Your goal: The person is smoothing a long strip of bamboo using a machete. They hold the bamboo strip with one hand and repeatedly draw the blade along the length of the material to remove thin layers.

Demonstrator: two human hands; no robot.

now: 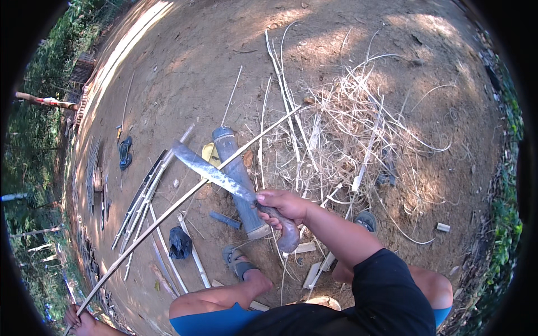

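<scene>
My right hand is closed around the curved wooden handle of a machete. Its broad, worn blade points up and to the left. Down at the lower left rim, my left hand grips one end of a long thin bamboo strip. The strip slants up to the right across the middle of the view and crosses the blade; I cannot tell whether they touch. Beneath both lies a thick grey bamboo section on the ground, with a yellowish piece beside it.
A tangled heap of shavings spreads to the right of centre. Several split bamboo lengths lie at left, near a crumpled dark plastic bag. A dark sandal lies farther left. My sandalled foot is beside the grey section.
</scene>
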